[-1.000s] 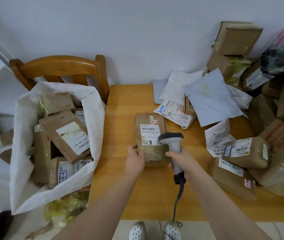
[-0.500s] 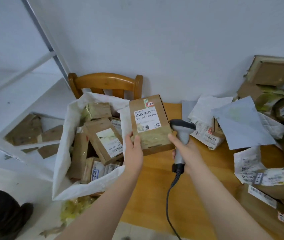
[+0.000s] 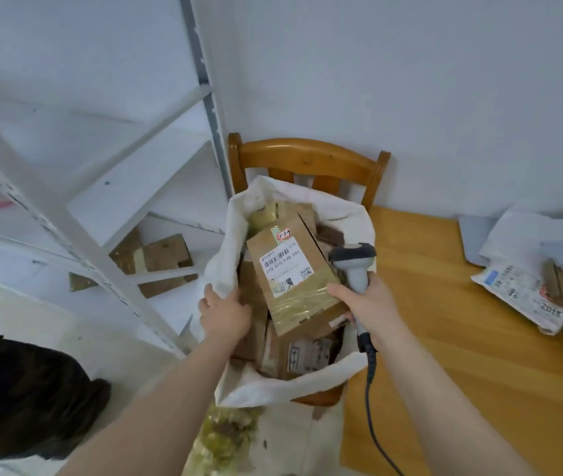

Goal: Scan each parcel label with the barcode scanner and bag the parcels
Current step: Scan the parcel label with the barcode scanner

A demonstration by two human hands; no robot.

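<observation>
The right hand [image 3: 366,304] is wrapped round the scanner [image 3: 353,266] handle, head up and cable [image 3: 369,386] hanging. Its thumb touches the lower right corner of the box [image 3: 293,304]. The left hand [image 3: 225,312] sits at the near-left rim of the bag [image 3: 225,269], fingers curled inward. Whether it grips the cloth or only rests there I cannot tell, since the fingertips are hidden.

The box hangs tilted in the bag's mouth, label [image 3: 285,266] facing up, above the other parcels [image 3: 307,352] already inside. No part of it is over the table [image 3: 444,321]. Whether it already rests on those parcels is unclear.

As I judge it, the task is partway through. Several parcels are bagged and this box is on the point of joining them, though nothing here shows whether its label has been read. What is left lies farther off. A few mailers [image 3: 520,293] sit at the table's right edge, and more may lie beyond the frame. The bag stands on a chair [image 3: 307,156] against the wall, with a shelf [image 3: 101,201] to its left.
</observation>
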